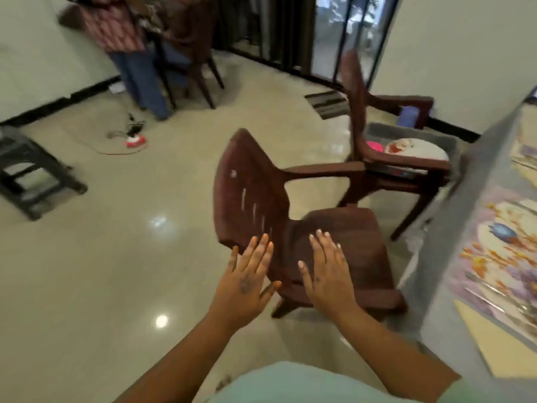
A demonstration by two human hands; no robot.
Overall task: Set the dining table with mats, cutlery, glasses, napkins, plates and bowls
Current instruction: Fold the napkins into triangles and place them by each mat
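Left hand: I'm holding fingers straight, spread, gripping nothing.
Right hand: same, hovering over the brown chair.
Dining table: its near edge is running along my right.

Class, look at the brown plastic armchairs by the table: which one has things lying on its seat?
The farther brown plastic armchair, beyond the one under the open hands: a white patterned cushion and a pink object lie on it. The nearer brown plastic armchair has a bare seat.

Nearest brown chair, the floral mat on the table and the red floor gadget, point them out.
nearest brown chair (343, 228), head view, on its seat.
floral mat (505, 242), head view, on its printed middle.
red floor gadget (136, 141), head view, on its red body.
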